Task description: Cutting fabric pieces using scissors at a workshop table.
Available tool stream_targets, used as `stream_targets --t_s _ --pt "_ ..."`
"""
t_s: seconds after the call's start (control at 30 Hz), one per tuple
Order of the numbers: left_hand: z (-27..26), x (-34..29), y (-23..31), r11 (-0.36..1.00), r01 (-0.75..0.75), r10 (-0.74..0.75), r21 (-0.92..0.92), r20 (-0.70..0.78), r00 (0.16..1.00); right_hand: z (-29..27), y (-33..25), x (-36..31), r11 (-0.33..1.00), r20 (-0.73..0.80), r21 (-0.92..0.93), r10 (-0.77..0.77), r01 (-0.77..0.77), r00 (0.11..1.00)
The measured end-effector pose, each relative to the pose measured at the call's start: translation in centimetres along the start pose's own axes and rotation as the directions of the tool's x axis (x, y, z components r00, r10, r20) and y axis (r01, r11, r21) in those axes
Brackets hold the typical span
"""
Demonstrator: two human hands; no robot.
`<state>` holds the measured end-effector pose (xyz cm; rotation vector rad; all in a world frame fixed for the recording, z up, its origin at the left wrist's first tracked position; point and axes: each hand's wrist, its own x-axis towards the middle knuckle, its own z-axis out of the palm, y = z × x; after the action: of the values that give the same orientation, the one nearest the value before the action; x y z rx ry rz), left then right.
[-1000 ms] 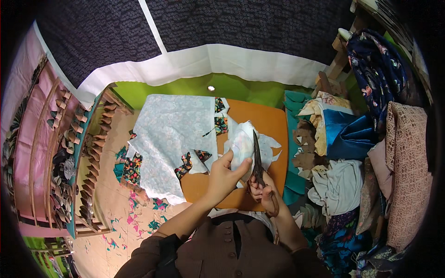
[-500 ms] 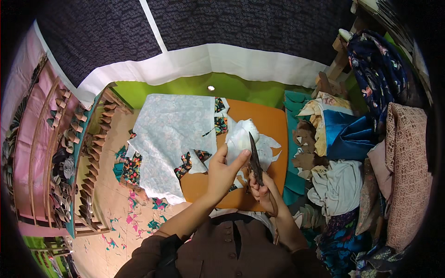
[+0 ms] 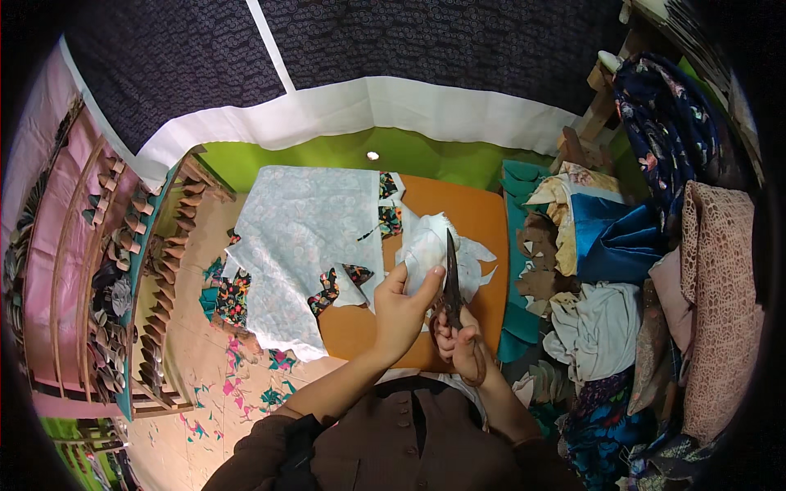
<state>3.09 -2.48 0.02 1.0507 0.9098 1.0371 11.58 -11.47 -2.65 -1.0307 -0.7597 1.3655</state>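
Note:
My left hand pinches a white piece of cloth between thumb and fingers, above an orange-brown table. In my right hand is a pair of dark scissors, its handles in my fingers and its blades pointing away from me along the right edge of the cloth. From this view the blades look closed or nearly so. Loose white offcuts lie beyond the blades. A large sheet of fabric, pale side up, covers the table's left part, its dark floral face showing at folded corners.
Racks of pointed wooden-looking shapes stand at the left. Colourful scraps litter the floor. Along the right side are stacked teal pieces, folded blue satin, a pale cloth heap and hanging lace-like pink fabric.
The scissors have turned more upright, their handle loops swinging lower in my right hand. My left hand and the white cloth have shifted slightly right.

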Motion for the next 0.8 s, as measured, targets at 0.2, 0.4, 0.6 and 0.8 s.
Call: stream_targets --t_s 0.2,0.4,0.6,0.8 --pt "-0.8 0.3 0.3 0.995 0.004 -0.011 0.104 0.066 0.998 -1.0 0.1 0.1 0.982 0.018 -0.189 -0.006 0.009 1.000" --pt "-0.8 0.3 0.1 0.997 0.020 -0.029 0.076 0.126 0.992 -0.5 -0.1 0.2 0.994 -0.041 -0.104 -0.048 0.044 0.998" --pt "-1.0 0.3 0.8 0.997 0.035 -0.045 0.074 0.138 0.989 -1.2 0.1 0.2 0.986 -0.014 -0.166 -0.022 0.019 1.000" --pt "-1.1 0.6 1.3 1.000 -0.008 0.003 0.026 0.187 0.982 -1.5 0.0 0.3 0.937 -0.013 -0.342 -0.086 0.076 0.996"
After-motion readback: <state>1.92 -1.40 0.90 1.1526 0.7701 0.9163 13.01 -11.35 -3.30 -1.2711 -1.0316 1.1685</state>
